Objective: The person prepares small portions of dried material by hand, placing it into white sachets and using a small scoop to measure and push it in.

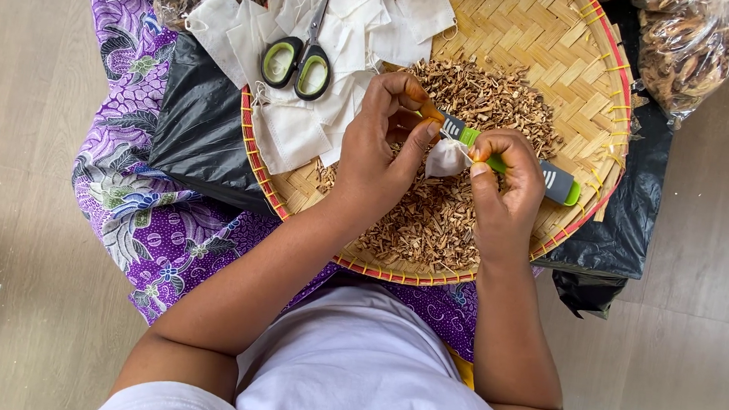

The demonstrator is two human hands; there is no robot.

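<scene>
My left hand (pixel 379 144) and my right hand (pixel 504 187) meet over a round woven bamboo tray (pixel 559 36). Between their fingertips they pinch a small white cloth pouch (pixel 445 159). My right hand also grips a grey and green handled tool (pixel 554 180) that lies slanted across the tray. Under the hands spreads a heap of dried brown chopped herb pieces (pixel 434 221).
Several empty white pouches (pixel 347 16) lie piled at the tray's far left, with green-handled scissors (pixel 300 61) on them. A black plastic bag (pixel 198 131) and a purple patterned cloth (pixel 142 201) sit under the tray. A clear bag of dried material (pixel 687 49) stands far right.
</scene>
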